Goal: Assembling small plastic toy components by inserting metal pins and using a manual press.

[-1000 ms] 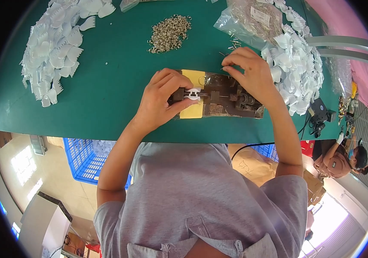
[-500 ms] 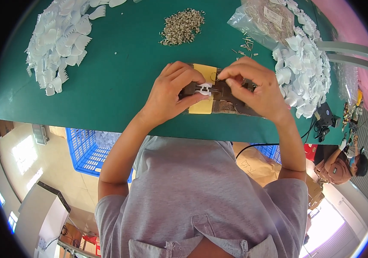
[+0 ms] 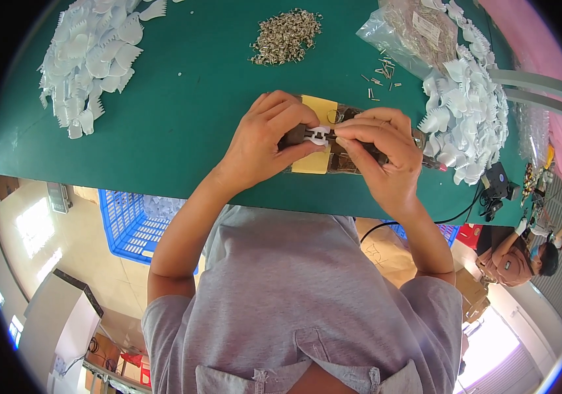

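My left hand (image 3: 264, 134) grips a small white plastic piece (image 3: 319, 136) between thumb and forefinger, mid-frame, over the yellow strip (image 3: 318, 105) of a dark bench fixture (image 3: 343, 162). My right hand (image 3: 386, 148) has thumb and forefinger pinched together just beside the piece's right edge; I cannot tell whether anything lies between them. A loose left grip could let the piece twist out of line, and a crooked push from the right could slip or nip a fingertip. Beyond, upper right of centre, metal pins (image 3: 386, 69) lie scattered, small enough to roll off if my wrist brushes them. A heap of metal clips (image 3: 285, 37) sits top centre; white toothed pieces crowd a left pile (image 3: 94, 59) and a right pile (image 3: 464, 111) on the green table (image 3: 182, 131).
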A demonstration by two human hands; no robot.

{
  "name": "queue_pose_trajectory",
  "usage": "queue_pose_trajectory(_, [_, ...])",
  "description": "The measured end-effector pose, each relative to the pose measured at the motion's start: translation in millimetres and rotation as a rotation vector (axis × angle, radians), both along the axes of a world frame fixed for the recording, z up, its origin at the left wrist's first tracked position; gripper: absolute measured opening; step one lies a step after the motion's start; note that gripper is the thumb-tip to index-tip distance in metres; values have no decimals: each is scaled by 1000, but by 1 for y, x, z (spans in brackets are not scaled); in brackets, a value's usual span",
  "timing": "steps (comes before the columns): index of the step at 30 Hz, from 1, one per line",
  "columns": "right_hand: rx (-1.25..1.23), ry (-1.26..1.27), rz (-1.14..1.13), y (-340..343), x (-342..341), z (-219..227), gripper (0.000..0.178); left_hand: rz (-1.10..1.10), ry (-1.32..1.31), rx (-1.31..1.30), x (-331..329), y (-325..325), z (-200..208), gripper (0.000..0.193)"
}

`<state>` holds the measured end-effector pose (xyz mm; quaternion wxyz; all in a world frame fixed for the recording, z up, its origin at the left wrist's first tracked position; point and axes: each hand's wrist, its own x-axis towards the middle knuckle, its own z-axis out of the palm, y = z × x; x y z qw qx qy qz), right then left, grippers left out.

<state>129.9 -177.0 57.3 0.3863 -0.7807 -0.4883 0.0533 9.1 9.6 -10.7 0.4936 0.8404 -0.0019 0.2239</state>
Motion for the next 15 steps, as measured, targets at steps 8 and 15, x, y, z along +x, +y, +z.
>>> queue_pose_trajectory(8, [-23, -94, 43, -2, -2, -3, 20, 1, 6, -12, 0, 1, 1, 32])
queue_pose_trajectory(15, [-123, -14, -18, 35, 44, 8, 21, -21, 19, 14, -4, 4, 4, 35])
